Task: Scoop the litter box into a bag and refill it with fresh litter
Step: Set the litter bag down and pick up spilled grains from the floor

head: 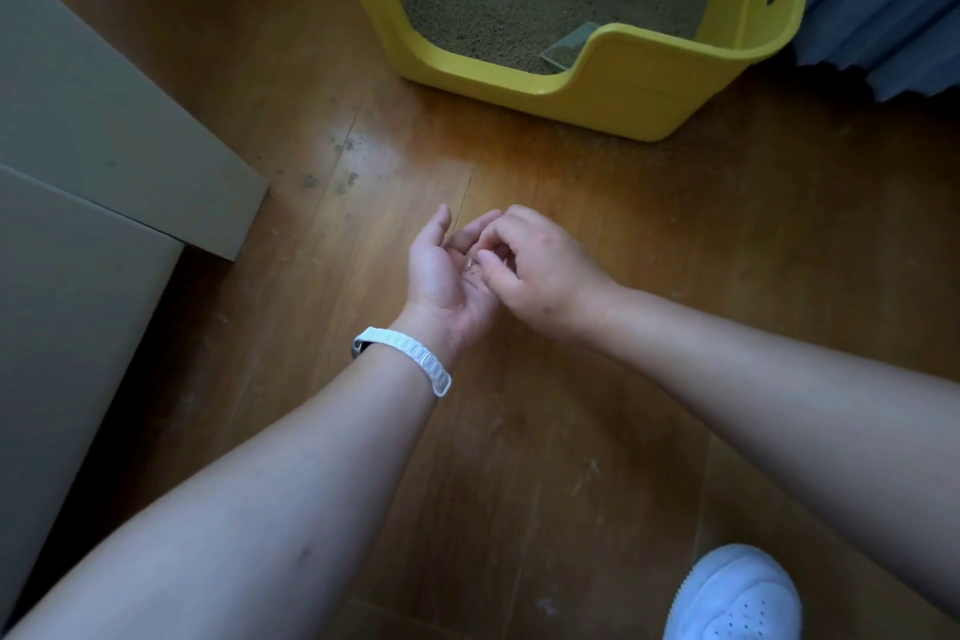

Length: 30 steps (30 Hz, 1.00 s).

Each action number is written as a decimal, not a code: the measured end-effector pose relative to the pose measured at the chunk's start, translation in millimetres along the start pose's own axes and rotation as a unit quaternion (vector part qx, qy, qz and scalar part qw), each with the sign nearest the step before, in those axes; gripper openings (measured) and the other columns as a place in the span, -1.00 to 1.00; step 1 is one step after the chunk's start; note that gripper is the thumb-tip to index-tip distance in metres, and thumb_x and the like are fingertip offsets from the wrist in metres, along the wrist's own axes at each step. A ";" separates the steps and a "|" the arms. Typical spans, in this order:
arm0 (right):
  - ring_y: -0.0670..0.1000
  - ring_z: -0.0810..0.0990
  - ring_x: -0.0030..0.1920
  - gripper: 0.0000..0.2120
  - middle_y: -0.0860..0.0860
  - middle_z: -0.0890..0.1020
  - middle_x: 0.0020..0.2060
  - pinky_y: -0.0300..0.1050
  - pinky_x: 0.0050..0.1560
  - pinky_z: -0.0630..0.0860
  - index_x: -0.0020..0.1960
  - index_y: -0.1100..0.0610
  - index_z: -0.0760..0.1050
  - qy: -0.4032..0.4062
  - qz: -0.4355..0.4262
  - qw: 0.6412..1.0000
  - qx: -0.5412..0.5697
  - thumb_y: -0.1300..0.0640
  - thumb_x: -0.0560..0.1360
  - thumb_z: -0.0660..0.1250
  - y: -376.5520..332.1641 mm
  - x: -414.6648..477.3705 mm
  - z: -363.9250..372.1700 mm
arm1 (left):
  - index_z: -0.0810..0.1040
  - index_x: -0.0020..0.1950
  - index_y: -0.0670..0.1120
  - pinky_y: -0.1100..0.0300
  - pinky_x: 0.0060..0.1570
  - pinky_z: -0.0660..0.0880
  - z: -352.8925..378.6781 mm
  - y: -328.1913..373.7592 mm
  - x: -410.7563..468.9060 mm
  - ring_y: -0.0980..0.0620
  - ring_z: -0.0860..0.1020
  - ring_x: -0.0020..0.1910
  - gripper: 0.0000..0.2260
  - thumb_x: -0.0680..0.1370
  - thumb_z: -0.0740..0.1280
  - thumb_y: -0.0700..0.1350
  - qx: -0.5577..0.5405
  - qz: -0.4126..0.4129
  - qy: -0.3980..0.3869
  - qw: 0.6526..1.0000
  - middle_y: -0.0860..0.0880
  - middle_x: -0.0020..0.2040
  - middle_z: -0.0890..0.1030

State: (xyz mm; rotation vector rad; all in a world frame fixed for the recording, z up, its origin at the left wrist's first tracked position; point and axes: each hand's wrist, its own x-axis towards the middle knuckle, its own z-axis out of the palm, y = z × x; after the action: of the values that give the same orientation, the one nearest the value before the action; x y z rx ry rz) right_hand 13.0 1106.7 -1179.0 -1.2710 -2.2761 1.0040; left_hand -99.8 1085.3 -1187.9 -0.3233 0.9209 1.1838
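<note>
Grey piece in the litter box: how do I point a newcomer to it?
Find the yellow litter box at the top of the view. In its near right corner, behind the low front lip, a flat grey piece lies on the litter. It alone is smooth and straight-edged among the grains.

Dim, soft indoor light — a pale sheen lies on the wooden floor [410,151] just in front of the yellow litter box [623,99]. Shadows beside the box are faint and diffuse. Wide-angle bending stretches the edges — the whole picture is slightly soft.
</note>
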 end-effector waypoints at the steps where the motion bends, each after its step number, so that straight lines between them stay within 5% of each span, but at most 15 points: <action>1: -0.09 0.46 -0.13 -0.89 -0.07 0.48 -0.12 -0.24 -0.11 0.37 -0.05 0.18 0.56 0.005 0.001 1.000 0.001 0.16 0.52 0.30 3.7 -0.2 -1.7 | 0.60 -0.02 -0.32 -0.03 -0.01 0.60 -1.6 1.4 -0.4 -0.19 0.66 -0.12 -0.53 0.62 0.19 0.10 -0.001 0.010 0.006 1.000 -0.29 -0.10 0.64; 6: -0.03 0.48 -0.16 -0.88 0.02 0.52 -0.16 -0.09 -0.11 0.46 -0.08 0.20 0.59 0.062 0.069 0.995 -0.042 0.16 0.54 0.32 41.4 0.1 -16.1 | 0.56 0.15 -0.32 0.02 0.19 0.53 -8.9 9.3 -3.4 -0.19 0.65 0.07 -0.52 0.63 0.17 0.10 0.025 0.030 0.023 0.999 -0.27 0.07 0.66; 11: 0.01 0.52 -0.04 -0.85 0.00 0.51 -0.04 -0.11 -0.06 0.50 0.06 0.13 0.56 -0.027 0.176 0.979 -0.103 0.09 0.57 0.30 89.9 -2.2 -27.1 | 0.54 0.21 -0.32 0.02 0.22 0.52 -11.3 10.7 -2.8 -0.19 0.64 0.10 -0.51 0.63 0.17 0.10 0.021 0.031 0.030 0.999 -0.27 0.10 0.65; 18: -0.06 0.45 -0.06 -0.87 -0.07 0.45 -0.07 -0.20 -0.10 0.33 0.05 0.08 0.55 -0.059 0.162 0.976 -0.130 0.06 0.56 0.33 104.7 -2.7 -7.8 | 0.53 0.23 -0.33 0.01 0.25 0.50 -13.9 6.4 -0.4 -0.20 0.63 0.13 -0.51 0.63 0.17 0.10 0.023 0.029 0.036 0.999 -0.27 0.13 0.64; 30: 0.00 0.47 -0.01 -0.80 -0.02 0.46 -0.02 -0.10 0.00 0.48 0.12 0.13 0.55 0.017 0.192 0.974 -0.121 0.06 0.55 0.35 110.1 11.2 -6.9 | 0.55 0.19 -0.32 0.02 0.22 0.52 -10.5 0.5 2.9 -0.19 0.64 0.11 -0.52 0.62 0.18 0.10 0.027 0.021 0.041 0.999 -0.27 0.11 0.65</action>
State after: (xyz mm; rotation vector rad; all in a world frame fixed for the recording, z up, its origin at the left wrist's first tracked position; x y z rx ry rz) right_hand 76.8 1157.3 -1254.3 -1.8698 -2.2245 0.8264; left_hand -104.7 1080.5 -1196.4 -0.3120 1.0331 1.1899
